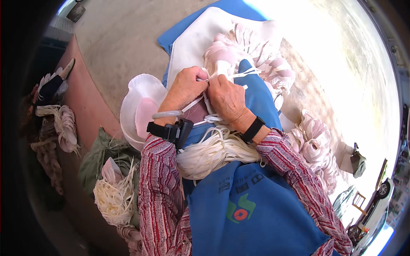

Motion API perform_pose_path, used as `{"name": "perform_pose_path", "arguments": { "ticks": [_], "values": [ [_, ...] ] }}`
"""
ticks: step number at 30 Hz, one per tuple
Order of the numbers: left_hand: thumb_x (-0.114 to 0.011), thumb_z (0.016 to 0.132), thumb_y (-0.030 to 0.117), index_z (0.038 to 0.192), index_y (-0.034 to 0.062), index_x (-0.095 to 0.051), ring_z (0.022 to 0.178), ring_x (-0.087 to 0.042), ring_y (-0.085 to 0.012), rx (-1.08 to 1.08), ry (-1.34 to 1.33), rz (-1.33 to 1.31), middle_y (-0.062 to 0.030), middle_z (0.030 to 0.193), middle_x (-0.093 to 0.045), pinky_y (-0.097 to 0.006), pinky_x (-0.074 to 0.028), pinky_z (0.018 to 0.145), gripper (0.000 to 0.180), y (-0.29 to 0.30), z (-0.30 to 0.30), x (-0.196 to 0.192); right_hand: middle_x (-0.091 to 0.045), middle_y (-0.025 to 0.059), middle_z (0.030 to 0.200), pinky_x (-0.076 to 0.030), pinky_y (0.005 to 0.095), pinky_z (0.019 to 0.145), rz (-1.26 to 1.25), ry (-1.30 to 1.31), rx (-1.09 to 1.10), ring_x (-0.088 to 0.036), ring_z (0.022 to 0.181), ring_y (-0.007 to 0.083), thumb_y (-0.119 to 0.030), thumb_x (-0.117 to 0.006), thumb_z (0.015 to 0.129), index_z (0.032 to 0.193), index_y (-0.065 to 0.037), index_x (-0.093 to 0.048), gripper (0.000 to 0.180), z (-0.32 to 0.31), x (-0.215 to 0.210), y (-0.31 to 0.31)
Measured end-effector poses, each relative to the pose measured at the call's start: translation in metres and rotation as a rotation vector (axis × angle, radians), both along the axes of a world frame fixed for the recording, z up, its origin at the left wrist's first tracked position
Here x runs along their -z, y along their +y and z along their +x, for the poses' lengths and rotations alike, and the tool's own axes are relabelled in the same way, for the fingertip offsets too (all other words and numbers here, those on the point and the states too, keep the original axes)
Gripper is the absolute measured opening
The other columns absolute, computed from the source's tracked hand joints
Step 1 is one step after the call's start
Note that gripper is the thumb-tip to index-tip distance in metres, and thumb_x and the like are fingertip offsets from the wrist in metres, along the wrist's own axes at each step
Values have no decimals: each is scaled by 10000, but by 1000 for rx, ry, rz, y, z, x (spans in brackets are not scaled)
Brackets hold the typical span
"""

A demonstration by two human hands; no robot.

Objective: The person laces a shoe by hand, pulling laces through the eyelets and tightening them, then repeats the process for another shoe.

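While both hands pinched one white strip (204, 101) over the lap, left hand (184, 88) and right hand (226, 97) touched; strip probably ran toward the bundle (218, 151) just below the wrists.

Fingertips of both hands (209, 91) behind strips (239, 74)

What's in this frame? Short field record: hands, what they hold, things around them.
left hand: fingers pinched on white strips, bangle and black wrist device on the forearm
right hand: closed on the same strips, touching the left hand, black wristband
lap: bundle of loose white strips on a blue apron
ahead of hands: pile of pink-and-white looped pieces on a white cloth
person's left: white basin; another strip bundle
sleeves: red patterned
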State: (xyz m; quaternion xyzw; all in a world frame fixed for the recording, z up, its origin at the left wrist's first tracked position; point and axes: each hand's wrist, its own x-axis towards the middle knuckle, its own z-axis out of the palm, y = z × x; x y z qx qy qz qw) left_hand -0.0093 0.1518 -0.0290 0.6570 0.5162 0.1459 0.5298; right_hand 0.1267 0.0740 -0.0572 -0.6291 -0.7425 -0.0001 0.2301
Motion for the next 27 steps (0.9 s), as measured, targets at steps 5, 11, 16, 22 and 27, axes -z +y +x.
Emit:
{"name": "perform_pose_path", "arguments": {
  "ticks": [5, 11, 16, 22, 27],
  "values": [
    [-662, 761, 83, 908, -41, -674, 735, -663, -197, -7, 15, -12, -134, 820, -696, -309, -528, 683, 192, 0, -2, 4, -559, 101, 786, -513, 370, 525, -68, 76, 28, -642, 643, 264, -167, -597, 805, 812, -47, -575, 122, -4, -6, -1],
    [-660, 777, 37, 936, -15, -613, 737, -642, -169, -35, 32, 114, -113, 884, -660, -282, -523, 671, 174, -19, 11, -2, -617, 114, 774, -490, 372, 530, -118, 331, -101, -620, 626, 254, -154, -573, 837, 799, -15, -599, 146, 25, -18, -3],
    [-703, 782, 88, 914, -6, -568, 803, -655, -256, -21, 139, 435, -130, 986, -593, -328, -529, 723, 211, -36, 2, 9, -443, 16, 612, -329, 283, 515, -725, 1159, -642, -409, 557, 133, -61, -539, 846, 694, 3, -521, 166, 94, -120, -52],
    [-685, 803, 142, 939, 12, -608, 903, -631, -299, -155, 36, 411, -157, 1016, -630, -376, -498, 790, 203, -27, 16, -15, -508, 12, 738, -356, 232, 603, -280, 1049, -110, -475, 704, 91, -97, -456, 949, 752, -14, -545, 231, 134, -120, -62],
    [-614, 897, 457, 1329, -42, -477, 1172, -562, -246, -97, 7, 257, -206, 1270, -581, -325, -430, 979, 674, 25, 25, 8, -543, 26, 733, -433, 237, 684, -93, 1364, -325, -583, 880, 136, -146, -432, 982, 767, -18, -533, 270, 89, -113, -29]
  ]
}}
